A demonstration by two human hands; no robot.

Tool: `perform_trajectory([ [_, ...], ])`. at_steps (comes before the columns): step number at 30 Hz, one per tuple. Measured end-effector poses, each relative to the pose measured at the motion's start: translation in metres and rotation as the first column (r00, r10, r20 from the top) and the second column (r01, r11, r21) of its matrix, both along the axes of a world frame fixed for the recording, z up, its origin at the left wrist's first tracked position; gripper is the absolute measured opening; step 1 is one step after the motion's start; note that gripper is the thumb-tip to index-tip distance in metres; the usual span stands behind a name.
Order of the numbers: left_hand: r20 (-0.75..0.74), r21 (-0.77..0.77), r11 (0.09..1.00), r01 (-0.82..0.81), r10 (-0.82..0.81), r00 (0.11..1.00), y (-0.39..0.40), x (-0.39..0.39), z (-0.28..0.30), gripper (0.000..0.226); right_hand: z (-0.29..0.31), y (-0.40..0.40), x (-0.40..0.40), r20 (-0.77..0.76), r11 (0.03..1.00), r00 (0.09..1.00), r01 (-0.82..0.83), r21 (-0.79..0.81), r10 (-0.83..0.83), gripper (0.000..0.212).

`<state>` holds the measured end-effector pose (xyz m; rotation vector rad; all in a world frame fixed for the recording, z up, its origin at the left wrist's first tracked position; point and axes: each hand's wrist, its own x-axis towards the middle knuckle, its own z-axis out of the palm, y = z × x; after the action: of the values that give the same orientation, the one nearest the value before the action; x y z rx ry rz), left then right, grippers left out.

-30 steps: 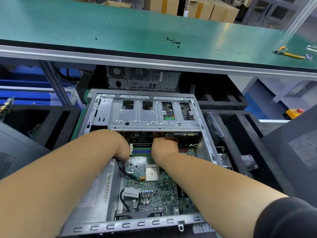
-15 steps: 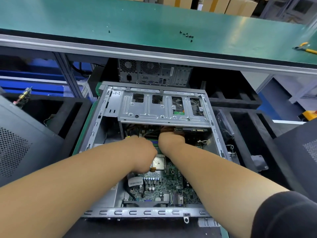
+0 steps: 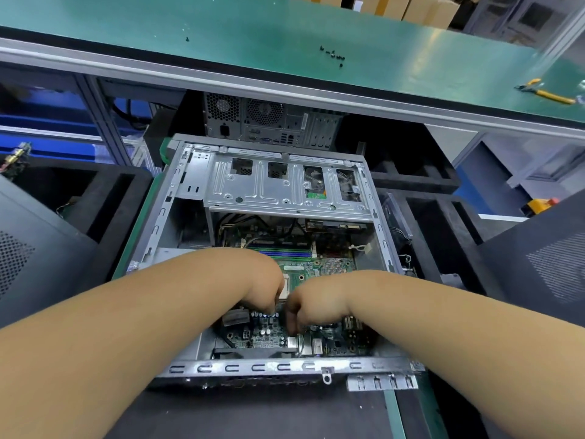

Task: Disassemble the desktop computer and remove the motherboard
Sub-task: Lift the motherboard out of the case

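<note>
Below, an open computer case [image 3: 177,198] lies under a green workbench [image 3: 253,30]; left hand [image 3: 264,288] and right hand [image 3: 311,307] curl over its motherboard [image 3: 329,267], grips not discernible; loose screws [image 3: 334,55] on bench

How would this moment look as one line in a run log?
stage: motherboard in case | left hand: on board | right hand: on board | grip: unclear | screws: on bench
</note>
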<state>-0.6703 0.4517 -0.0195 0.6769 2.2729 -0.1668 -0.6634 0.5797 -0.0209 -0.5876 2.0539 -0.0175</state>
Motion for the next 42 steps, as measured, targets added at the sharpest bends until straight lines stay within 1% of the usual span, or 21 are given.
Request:
perform_trajectory([
  [1, 0.043, 0.004, 1.0, -0.012, 0.012, 0.999, 0.0, 0.001, -0.001, 0.027, 0.0, 0.003, 0.002, 0.057, 0.999, 0.998, 0.035, -0.007, -0.035, 0.026],
  [2, 0.08, 0.004, 1.0, -0.02, 0.02, 0.997, -0.001, 0.002, -0.002, 0.027, -0.001, 0.006, 0.004, 0.067, 0.997, 0.995, 0.076, -0.016, -0.075, 0.026],
  [5, 0.143, 0.006, 0.999, -0.034, 0.032, 0.989, -0.002, 0.004, -0.005, 0.029, -0.006, 0.013, 0.005, 0.04, 0.973, 0.973, 0.229, -0.014, -0.228, 0.021],
  [6, 0.152, 0.012, 0.999, -0.036, 0.034, 0.988, -0.002, 0.004, -0.005, 0.03, -0.007, 0.016, 0.006, 0.041, 0.969, 0.969, 0.245, 0.003, -0.245, 0.018],
  [7, 0.157, 0.019, 0.999, -0.036, 0.033, 0.987, -0.002, 0.004, -0.005, 0.029, -0.007, 0.017, 0.007, 0.043, 0.973, 0.972, 0.231, 0.024, -0.231, 0.016],
  [9, 0.163, 0.033, 0.999, -0.034, 0.028, 0.986, -0.001, 0.004, -0.003, 0.028, -0.009, 0.017, 0.011, 0.058, 0.987, 0.988, 0.141, 0.074, -0.145, 0.024],
  [10, 0.166, 0.037, 0.999, -0.03, 0.024, 0.986, -0.001, 0.003, -0.003, 0.027, -0.009, 0.016, 0.014, 0.046, 0.993, 0.997, 0.063, 0.103, -0.068, 0.027],
  [12, 0.175, 0.042, 0.999, -0.023, 0.016, 0.984, 0.0, 0.003, -0.002, 0.027, -0.01, 0.011, 0.018, -0.049, 0.984, 0.992, -0.104, 0.147, 0.112, 0.027],
  [15, 0.192, 0.046, 0.999, -0.025, 0.016, 0.981, -0.001, 0.004, -0.001, 0.027, -0.018, 0.006, 0.024, -0.243, 0.938, 0.913, -0.286, 0.194, 0.328, 0.032],
  [17, 0.202, 0.05, 0.998, -0.023, 0.012, 0.979, -0.002, 0.005, 0.001, 0.028, -0.024, 0.006, 0.024, -0.323, 0.919, 0.862, -0.346, 0.188, 0.391, 0.031],
  [19, 0.218, 0.038, 0.999, -0.019, 0.011, 0.976, -0.002, 0.006, 0.0, 0.029, -0.026, 0.006, 0.025, -0.362, 0.916, 0.841, -0.373, 0.15, 0.402, 0.03],
  [21, 0.232, -0.016, 1.0, 0.016, -0.011, 0.973, -0.001, 0.01, -0.002, 0.031, -0.028, 0.005, 0.025, -0.382, 0.912, 0.831, -0.395, 0.107, 0.405, 0.024],
  [23, 0.23, -0.067, 0.997, 0.046, -0.029, 0.973, 0.002, 0.013, -0.006, 0.033, -0.029, 0.005, 0.024, -0.4, 0.901, 0.813, -0.425, 0.09, 0.424, 0.023],
  [25, 0.202, -0.067, 0.998, 0.013, 0.001, 0.979, 0.003, 0.012, -0.008, 0.03, -0.028, 0.008, 0.023, -0.424, 0.905, 0.808, -0.421, 0.07, 0.409, 0.027],
  [28, 0.124, -0.059, 0.998, -0.004, 0.011, 0.992, -0.001, 0.007, -0.009, 0.029, -0.025, 0.015, 0.019, -0.441, 0.933, 0.836, -0.359, 0.011, 0.326, 0.032],
  [32, 0.096, -0.095, 0.995, -0.014, 0.023, 0.995, -0.001, 0.007, -0.014, 0.035, -0.026, 0.019, 0.019, -0.486, 0.931, 0.813, -0.366, 0.0, 0.32, 0.03],
  [35, 0.08, -0.121, 0.992, 0.017, -0.007, 0.997, 0.002, 0.01, -0.016, 0.036, -0.026, 0.02, 0.018, -0.507, 0.929, 0.801, -0.371, -0.002, 0.319, 0.03],
  [38, 0.032, -0.125, 0.99, 0.07, -0.067, 0.997, 0.005, 0.017, -0.017, 0.033, -0.026, 0.02, 0.018, -0.506, 0.933, 0.809, -0.359, -0.021, 0.3, 0.031],
  [40, -0.011, -0.147, 0.981, 0.13, -0.133, 0.991, 0.007, 0.021, -0.016, 0.027, -0.025, 0.02, 0.018, -0.508, 0.934, 0.811, -0.355, -0.032, 0.291, 0.032],
  [42, -0.033, -0.184, 0.967, 0.175, -0.184, 0.982, 0.009, 0.025, -0.016, 0.016, -0.024, 0.02, 0.018, -0.504, 0.935, 0.815, -0.351, -0.039, 0.285, 0.033],
])
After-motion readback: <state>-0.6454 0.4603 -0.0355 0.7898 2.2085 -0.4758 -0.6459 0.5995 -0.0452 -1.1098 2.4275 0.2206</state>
